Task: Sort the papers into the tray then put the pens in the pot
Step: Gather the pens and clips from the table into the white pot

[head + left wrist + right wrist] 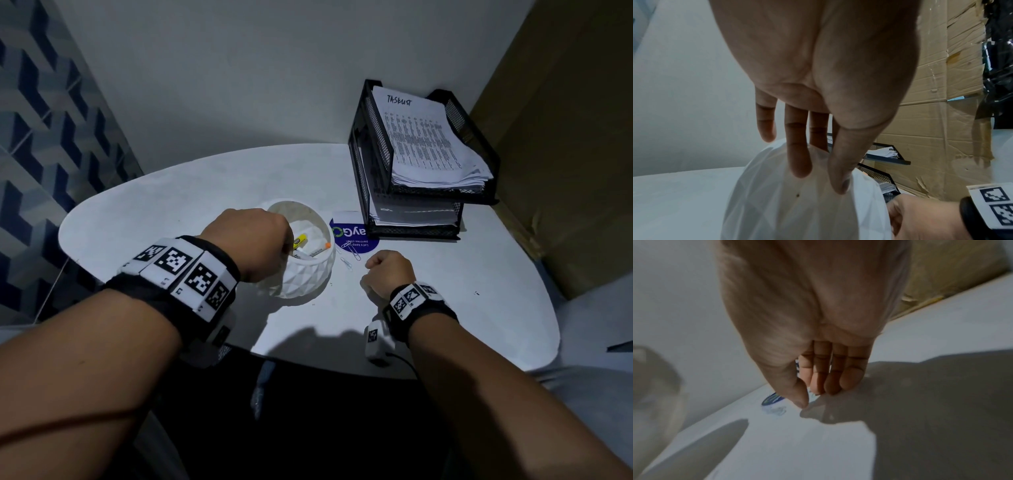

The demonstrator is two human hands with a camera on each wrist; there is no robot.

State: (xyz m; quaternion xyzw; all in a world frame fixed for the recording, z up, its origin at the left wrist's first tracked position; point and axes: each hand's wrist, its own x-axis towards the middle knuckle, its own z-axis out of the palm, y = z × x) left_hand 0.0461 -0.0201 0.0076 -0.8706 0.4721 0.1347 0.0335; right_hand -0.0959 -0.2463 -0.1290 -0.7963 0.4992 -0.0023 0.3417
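Near the front of the white rounded bench (479, 308), the right hand (388, 270) is held low, fingers loosely bent, its grip empty. Further in, the left hand (255, 246) is reached over the white faceted pot (301, 277), fingers extended, nothing gripped. Pens (303, 248) lie inside the pot. Towards the far right corner, printed papers (428, 144) are stacked in the black mesh two-tier tray (479, 192).

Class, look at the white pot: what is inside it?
Inside the pot lie a yellow marker and an orange-tipped pen. The left hand covers the near side, hiding anything beneath it.
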